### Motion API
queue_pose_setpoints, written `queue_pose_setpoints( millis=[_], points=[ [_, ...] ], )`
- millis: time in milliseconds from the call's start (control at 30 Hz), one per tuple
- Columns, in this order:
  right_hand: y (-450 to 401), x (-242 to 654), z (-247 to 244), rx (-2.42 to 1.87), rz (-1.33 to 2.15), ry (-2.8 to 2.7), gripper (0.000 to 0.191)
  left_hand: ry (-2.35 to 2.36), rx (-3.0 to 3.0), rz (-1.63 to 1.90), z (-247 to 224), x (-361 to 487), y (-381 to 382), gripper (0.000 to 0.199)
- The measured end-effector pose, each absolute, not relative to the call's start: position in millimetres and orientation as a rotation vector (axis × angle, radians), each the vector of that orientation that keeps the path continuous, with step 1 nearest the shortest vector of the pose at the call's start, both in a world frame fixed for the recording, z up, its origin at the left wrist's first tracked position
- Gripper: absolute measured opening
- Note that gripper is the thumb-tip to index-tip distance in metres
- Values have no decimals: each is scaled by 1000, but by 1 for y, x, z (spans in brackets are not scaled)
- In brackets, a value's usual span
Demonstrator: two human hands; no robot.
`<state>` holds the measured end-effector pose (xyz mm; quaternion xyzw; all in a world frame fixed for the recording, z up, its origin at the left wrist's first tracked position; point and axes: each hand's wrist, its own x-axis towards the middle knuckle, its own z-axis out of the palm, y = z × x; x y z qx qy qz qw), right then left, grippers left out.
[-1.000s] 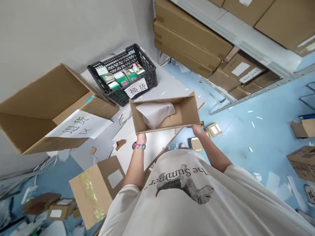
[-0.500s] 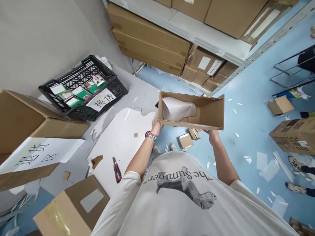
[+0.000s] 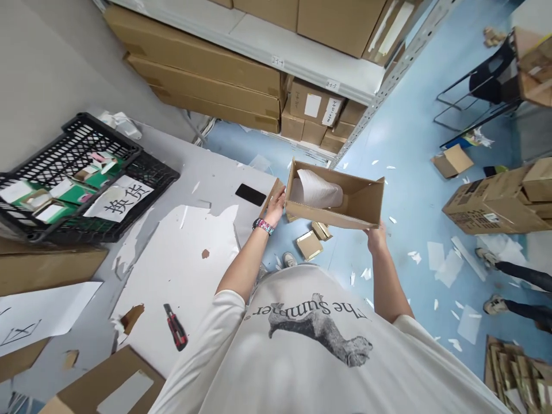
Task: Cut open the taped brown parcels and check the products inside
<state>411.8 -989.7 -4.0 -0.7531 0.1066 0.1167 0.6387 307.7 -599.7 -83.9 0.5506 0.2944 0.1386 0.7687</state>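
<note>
An open, long cardboard box is held up in front of me, with crumpled white foam wrap inside its left part. My left hand, with a patterned watch band at the wrist, grips the box's left end, where a cardboard flap sticks out. Under the right end, my right hand holds the lower corner, its fingers partly hidden by the box. A black phone lies on the table left of my left hand. Nearer to me on the table is a red and black utility knife.
A black crate of green and white boxes stands at left, near large cartons. Shelving with cartons runs across the back. Small boxes and paper scraps lie on the blue floor; a person's legs show at right.
My view has turned right, so the table, crate and shelving sit further left. The box has tilted slightly, the left-end flap stands apart from it, and the phone has come into full view.
</note>
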Motion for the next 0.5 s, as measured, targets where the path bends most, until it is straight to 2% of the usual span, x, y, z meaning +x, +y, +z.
queue_pose_setpoints(
  millis=[100,200,333,500],
  points=[
    [-993,421,-6,-1688,85,375,63,743,1184,283,-84,309,-598,54],
    [-969,423,-10,-1681,54,341,63,788,1174,236,-81,294,-597,54],
    [-895,418,-13,-1673,299,103,61,811,1202,253,-72,252,-591,57],
    [-788,412,-7,-1606,553,-176,61,914,1192,479,-58,172,-566,51]
  ],
)
